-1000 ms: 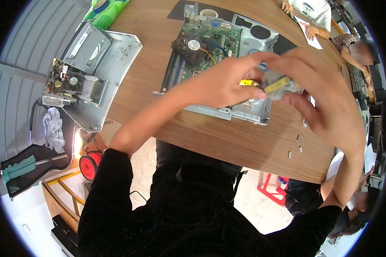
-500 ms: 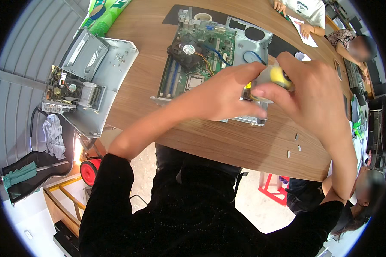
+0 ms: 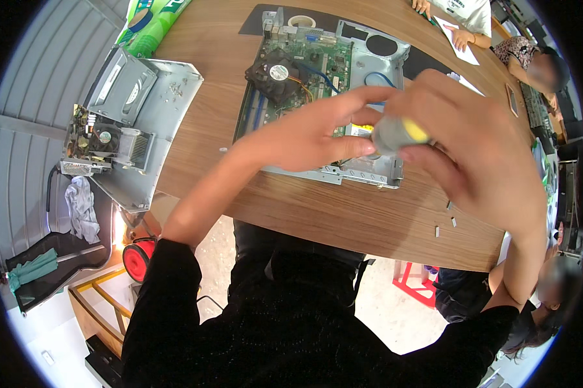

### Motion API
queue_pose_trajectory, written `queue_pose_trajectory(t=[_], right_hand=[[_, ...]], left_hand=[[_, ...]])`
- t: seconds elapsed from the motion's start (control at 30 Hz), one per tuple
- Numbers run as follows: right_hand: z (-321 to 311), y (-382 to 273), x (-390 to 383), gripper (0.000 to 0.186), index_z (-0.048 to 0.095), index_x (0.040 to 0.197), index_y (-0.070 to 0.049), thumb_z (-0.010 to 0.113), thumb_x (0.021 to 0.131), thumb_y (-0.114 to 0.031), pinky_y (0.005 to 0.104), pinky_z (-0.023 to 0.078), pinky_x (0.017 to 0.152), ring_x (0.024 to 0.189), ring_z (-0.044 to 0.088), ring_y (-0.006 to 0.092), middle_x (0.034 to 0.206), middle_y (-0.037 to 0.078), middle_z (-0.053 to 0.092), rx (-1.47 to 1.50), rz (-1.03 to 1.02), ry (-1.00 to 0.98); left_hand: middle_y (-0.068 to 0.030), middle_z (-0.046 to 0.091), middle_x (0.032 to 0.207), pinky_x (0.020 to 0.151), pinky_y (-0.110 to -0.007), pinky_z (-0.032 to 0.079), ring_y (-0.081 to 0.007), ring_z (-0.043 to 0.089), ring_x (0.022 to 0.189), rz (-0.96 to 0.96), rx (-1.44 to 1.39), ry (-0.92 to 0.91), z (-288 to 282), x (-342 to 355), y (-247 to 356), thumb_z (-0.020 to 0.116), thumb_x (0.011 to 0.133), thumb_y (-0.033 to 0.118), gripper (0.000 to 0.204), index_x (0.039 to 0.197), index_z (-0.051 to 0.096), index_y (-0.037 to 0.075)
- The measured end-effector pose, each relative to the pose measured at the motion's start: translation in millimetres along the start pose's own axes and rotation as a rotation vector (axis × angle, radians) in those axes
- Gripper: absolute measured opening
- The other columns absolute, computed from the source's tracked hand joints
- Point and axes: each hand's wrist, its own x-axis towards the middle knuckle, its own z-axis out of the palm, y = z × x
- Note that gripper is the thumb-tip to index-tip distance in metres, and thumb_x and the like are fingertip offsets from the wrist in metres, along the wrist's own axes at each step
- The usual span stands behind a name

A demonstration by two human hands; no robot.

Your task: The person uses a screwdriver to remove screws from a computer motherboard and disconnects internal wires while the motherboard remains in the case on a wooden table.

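Observation:
Over an open computer chassis (image 3: 376, 62), my left hand (image 3: 311, 132) has curled fingers, its thumb beside the lower end of a small grey-and-yellow object (image 3: 394, 134), too blurred to identify. My right hand (image 3: 463, 145) grips that object from the right, fingers bent over it. What my left fingers hold is hidden. The chassis holds a green circuit board (image 3: 337, 61), a black fan (image 3: 269, 79) and blue cables. Several small metal pieces (image 3: 437, 231) lie on the wooden table (image 3: 382, 220) below my right hand.
A second chassis (image 3: 168, 123) with exposed parts overhangs the table's left side. Behind are a tape roll (image 3: 302, 21) and green plastic packs (image 3: 146, 42). Other people sit along the right side, one with hands on paper (image 3: 460, 55), near a phone (image 3: 511, 100) and a keyboard (image 3: 537, 116).
Both hands have shifted slightly left, the grey-and-yellow object with them. My right hand has turned over it, and my left thumb has risen toward the object since half a second ago.

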Motion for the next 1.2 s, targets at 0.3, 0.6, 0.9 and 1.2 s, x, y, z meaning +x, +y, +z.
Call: queue_pose_trajectory(t=[0.3, 0.6, 0.9, 1.2], right_hand=[[2, 6, 4, 0.051, 0.064, 0.109, -0.003, 0.08, 0.066, -0.024, 0.0374, 0.048, 0.063, 0.078, 0.063, 0.0301, 0.097, 0.017, 0.063, 0.028, -0.01, -0.061], [20, 22, -4, 0.05, 0.062, 0.1, -0.003, 0.082, 0.066, -0.032, 0.038, 0.046, 0.058, 0.073, 0.062, 0.0277, 0.091, 0.013, 0.061, 0.116, 0.238, -0.236], [70, 55, -8, 0.047, 0.062, 0.101, -0.003, 0.08, 0.068, -0.031, 0.0378, 0.048, 0.061, 0.077, 0.063, 0.0282, 0.092, 0.013, 0.062, 0.405, -0.055, 0.027], [84, 63, -12, 0.045, 0.062, 0.102, -0.003, 0.078, 0.07, -0.029, 0.0376, 0.049, 0.065, 0.08, 0.064, 0.0288, 0.093, 0.013, 0.064, 0.493, -0.128, 0.116]], left_hand=[[-0.0167, 0.058, 0.126, 0.099, -0.038, 0.044, -0.0277, 0.057, 0.118, -0.069, 0.044, -0.029, 2, -6, 7, 0.073, 0.083, 0.023, 0.064, 0.136, 0.045, 0.001], [-0.0127, 0.063, 0.117, 0.094, -0.039, 0.047, -0.0279, 0.061, 0.11, -0.018, 0.508, 0.035, 4, -12, 6, 0.073, 0.076, 0.017, 0.054, 0.126, 0.056, 0.006], [-0.0128, 0.063, 0.112, 0.09, -0.039, 0.048, -0.0289, 0.061, 0.105, -0.112, 0.647, 0.104, 9, -11, -4, 0.073, 0.076, 0.016, 0.049, 0.122, 0.058, 0.007], [-0.0129, 0.064, 0.107, 0.087, -0.04, 0.048, -0.0299, 0.062, 0.101, -0.141, 0.666, 0.116, 15, -10, -6, 0.072, 0.076, 0.014, 0.045, 0.119, 0.06, 0.008]])
